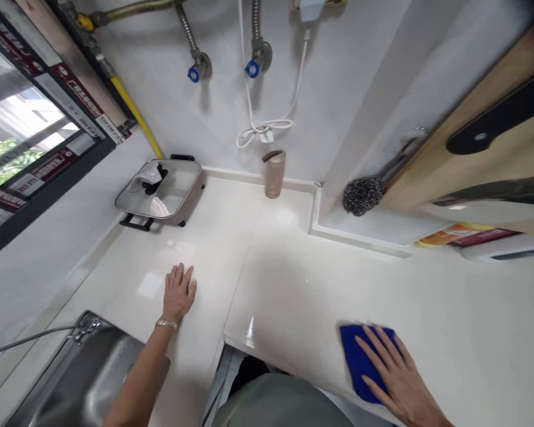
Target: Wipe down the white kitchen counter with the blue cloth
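Note:
My right hand (398, 376) lies flat with spread fingers on a folded blue cloth (356, 362), near the front edge of the white countertop (293, 284). The cloth is under the fingers, and part of it is hidden by them. On the left part of the counter, my left hand (178, 295) rests palm down, fingers stretched out, with nothing in it. A bracelet (166, 324) is on that wrist. Beyond the left hand stands a square electric pan (189, 201) with a glass lid (171, 193).
A brownish plastic cup (274, 178) stands against the back wall. To the left is a steel sink (93, 379). At right hang a steel-wool scrubber (362, 196) and a black-handled knife (498, 112). A low ledge (360, 240) juts along the wall. Valves (200, 68) and a cord (267, 126) are above.

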`<state>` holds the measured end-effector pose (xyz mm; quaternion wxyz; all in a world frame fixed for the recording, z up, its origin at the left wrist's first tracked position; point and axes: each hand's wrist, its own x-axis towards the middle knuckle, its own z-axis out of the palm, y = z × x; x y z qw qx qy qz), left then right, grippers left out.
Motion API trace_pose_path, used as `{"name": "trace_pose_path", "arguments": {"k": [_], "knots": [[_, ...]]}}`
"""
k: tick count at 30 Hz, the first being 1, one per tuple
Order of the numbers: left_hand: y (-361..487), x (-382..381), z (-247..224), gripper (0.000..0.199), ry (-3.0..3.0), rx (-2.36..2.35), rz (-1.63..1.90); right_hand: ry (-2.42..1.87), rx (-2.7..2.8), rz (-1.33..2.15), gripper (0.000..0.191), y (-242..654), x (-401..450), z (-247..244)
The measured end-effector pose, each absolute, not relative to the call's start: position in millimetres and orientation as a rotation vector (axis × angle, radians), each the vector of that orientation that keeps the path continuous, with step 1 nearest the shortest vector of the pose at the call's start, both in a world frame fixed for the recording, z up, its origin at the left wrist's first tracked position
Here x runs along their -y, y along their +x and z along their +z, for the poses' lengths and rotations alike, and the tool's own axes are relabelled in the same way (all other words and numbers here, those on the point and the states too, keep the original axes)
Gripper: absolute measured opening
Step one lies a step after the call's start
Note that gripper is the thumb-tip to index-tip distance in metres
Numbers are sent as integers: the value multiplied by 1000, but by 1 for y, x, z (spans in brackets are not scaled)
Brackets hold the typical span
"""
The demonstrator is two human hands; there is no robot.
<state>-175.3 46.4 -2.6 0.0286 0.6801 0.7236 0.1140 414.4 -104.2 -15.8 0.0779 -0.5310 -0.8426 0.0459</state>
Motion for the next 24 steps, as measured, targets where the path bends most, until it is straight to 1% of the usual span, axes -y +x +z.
{"name": "trace_pose_path", "arguments": {"k": [3,7,12,16,19,21,24], "knots": [[-187,-12,-5,55,2016,-2389,327,-1621,2461,119,87,411,115,-20],[-185,4,-11,56,1915,-2507,322,-1524,2563,188,85,361,98,-18],[-183,0,-11,56,1889,-2478,328,-1264,2762,420,76,259,43,-7],[-185,1,-9,54,1867,-2473,343,-1088,2772,538,79,158,5,-1],[-185,2,-6,53,1851,-2469,353,-863,2788,644,82,88,-12,0],[-186,3,-5,52,1848,-2455,358,-740,2792,698,82,51,-22,0],[-189,4,-3,50,1856,-2422,376,-689,2791,724,81,15,-45,0]]}}
